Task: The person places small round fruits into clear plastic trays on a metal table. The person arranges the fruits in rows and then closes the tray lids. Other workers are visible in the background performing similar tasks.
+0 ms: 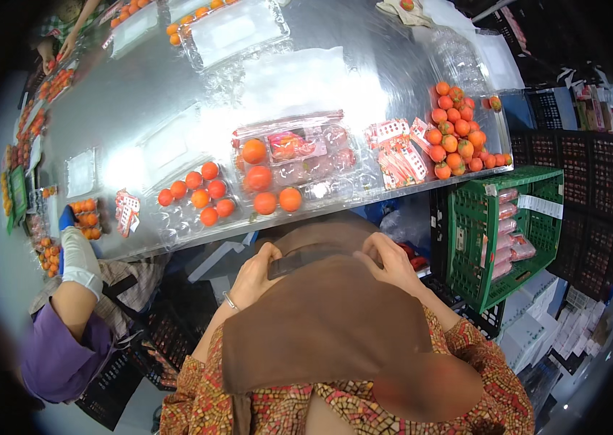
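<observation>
At my waist, in front of the table edge, my left hand (252, 274) pinches the brown apron (328, 321) beside a dark grey band (298, 263). My right hand (391, 261) is curled on the apron's other side, its fingertips partly blurred. Before me on the metal table (122, 98) sits a clear plastic tray (333, 193) with several orange-red fruits, perhaps tomatoes or persimmons (258, 178), and a printed packet (290, 145) on it. Left of it, another clear tray (176, 231) carries several of the same fruits (200, 198).
Loose fruits (456, 128) are heaped at the table's right end, beside printed cards (396, 152). Below stands a green crate (494, 293) with pink packets (504, 239). Black crates (583, 201) are stacked behind. At left, a co-worker's gloved arm (78, 255) reaches to a filled tray (89, 217).
</observation>
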A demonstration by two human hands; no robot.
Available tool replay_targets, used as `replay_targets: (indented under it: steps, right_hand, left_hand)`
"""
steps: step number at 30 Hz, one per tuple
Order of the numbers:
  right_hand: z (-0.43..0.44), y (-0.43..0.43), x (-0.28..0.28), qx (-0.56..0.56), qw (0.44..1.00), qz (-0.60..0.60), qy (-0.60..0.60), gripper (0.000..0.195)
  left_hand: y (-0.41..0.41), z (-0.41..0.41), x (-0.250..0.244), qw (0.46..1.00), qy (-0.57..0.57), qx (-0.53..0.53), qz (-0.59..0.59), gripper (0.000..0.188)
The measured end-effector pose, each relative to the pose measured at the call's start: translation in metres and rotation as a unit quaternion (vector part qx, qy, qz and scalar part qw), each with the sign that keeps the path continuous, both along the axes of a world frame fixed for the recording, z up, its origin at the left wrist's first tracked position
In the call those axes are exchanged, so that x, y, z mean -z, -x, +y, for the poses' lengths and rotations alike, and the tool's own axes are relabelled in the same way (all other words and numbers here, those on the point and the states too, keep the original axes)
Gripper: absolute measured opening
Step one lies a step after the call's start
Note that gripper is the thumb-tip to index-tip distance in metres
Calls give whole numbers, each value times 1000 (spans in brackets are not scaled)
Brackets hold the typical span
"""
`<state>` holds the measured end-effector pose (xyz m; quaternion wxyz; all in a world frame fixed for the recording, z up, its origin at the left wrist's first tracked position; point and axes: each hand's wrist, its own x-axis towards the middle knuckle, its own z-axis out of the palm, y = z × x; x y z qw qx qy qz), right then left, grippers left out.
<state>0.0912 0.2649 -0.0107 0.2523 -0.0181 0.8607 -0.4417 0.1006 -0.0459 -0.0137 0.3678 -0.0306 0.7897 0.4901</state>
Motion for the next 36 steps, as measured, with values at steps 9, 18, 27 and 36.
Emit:
replay_targets:
  steps: [9,18,27,36]
  right_hand:
    - [25,55,-9,-76,992,101,-22,22]
    - [-27,145,-23,-2,967,252,42,20]
    - [-145,189,-16,-327,853,407,-25,38]
    - [-169,203,-27,-441,771,410,-205,31]
  left_hand:
    - [55,-21,-13,960,-169,125,184,41]
    - [50,37,-32,888,-251,335,190,45]
    - [31,31,4,932,-359,29,42,37]
    - [10,30,54,894,-196,-377,142,27]
